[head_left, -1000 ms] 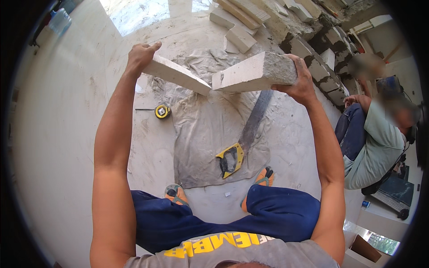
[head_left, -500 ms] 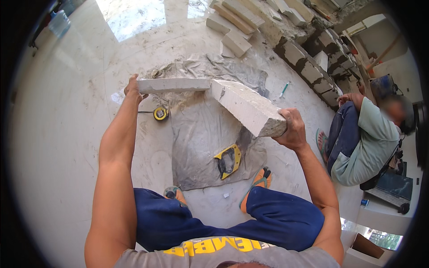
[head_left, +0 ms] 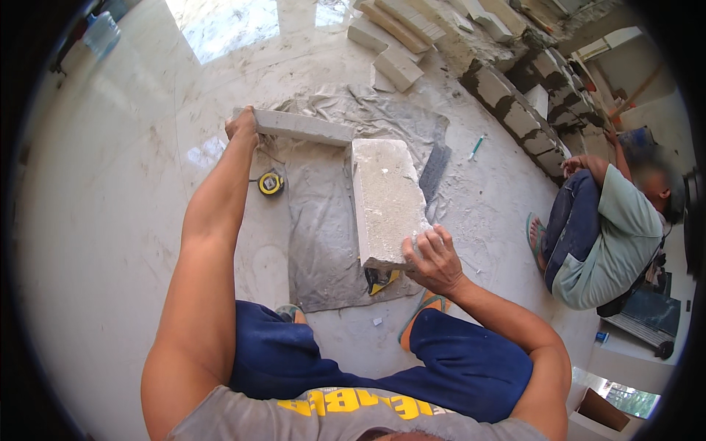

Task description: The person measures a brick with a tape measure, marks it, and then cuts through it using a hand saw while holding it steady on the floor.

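My left hand is closed round the outer end of a narrow, pale lightweight concrete block. In my right hand is the near right corner of a wider concrete block, its upper face rough and its right edge chipped. The two blocks meet at a corner above a dusty grey sheet. Whether they are joined there I cannot tell. Beneath the wider block, a saw's yellow and black handle partly shows. A yellow and black tape measure lies left of the sheet.
Right of the sheet lies a thin teal tool. Cut blocks are stacked at the far side, beside a low block wall with mortar. A person in a pale green shirt squats at the right. A clear bottle stands far left.
The wider block has swung left and toward me with my right hand, its broad face now up, covering most of the saw. My left hand has shifted slightly right and away.
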{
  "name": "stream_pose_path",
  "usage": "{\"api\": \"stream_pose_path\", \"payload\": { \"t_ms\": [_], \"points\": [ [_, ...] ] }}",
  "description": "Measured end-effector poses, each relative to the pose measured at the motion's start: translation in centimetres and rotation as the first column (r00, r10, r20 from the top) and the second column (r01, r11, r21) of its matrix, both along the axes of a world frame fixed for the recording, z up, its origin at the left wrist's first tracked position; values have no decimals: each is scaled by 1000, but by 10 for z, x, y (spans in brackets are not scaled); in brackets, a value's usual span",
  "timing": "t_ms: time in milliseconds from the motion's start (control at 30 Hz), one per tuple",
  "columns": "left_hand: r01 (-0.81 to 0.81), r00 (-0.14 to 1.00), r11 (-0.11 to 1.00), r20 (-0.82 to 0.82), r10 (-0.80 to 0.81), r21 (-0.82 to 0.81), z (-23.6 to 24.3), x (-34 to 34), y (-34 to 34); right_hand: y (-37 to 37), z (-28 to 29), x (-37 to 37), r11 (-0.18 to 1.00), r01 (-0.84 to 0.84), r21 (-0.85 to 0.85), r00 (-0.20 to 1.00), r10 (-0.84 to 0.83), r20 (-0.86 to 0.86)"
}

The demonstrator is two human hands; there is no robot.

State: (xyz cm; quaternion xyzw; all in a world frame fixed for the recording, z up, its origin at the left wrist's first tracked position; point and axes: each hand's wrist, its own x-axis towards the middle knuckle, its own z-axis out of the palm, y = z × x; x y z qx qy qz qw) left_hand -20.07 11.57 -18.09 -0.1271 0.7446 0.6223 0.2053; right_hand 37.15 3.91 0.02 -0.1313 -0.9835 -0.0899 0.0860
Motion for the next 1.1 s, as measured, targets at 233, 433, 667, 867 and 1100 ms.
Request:
{"api": "stream_pose_path", "payload": {
  "t_ms": [233, 433, 667, 867, 1100],
  "points": [
    [28, 998, 985, 63, -17, -173, 9, 17, -5, -51, -36, -47, 956, -291, -45, 952, 294, 79],
    [224, 965, 908, -47, -256, -355, 5, 43, 4, -93, -105, -81, 899, -416, -135, 869, 437, 232],
    [515, 806, 732, -39, -591, -446, -6, 23, -14, -85, -121, -93, 874, -425, -236, 867, 468, 172],
    [707, 704, 694, 42, -709, -137, 8, 9, -56, -20, -83, -123, 723, -349, -597, 857, 504, 109],
    [774, 550, 486, 50, -833, -406, 23, -4, -86, 110, -66, -123, 931, 231, -284, 972, -234, 24]
  ]
}}
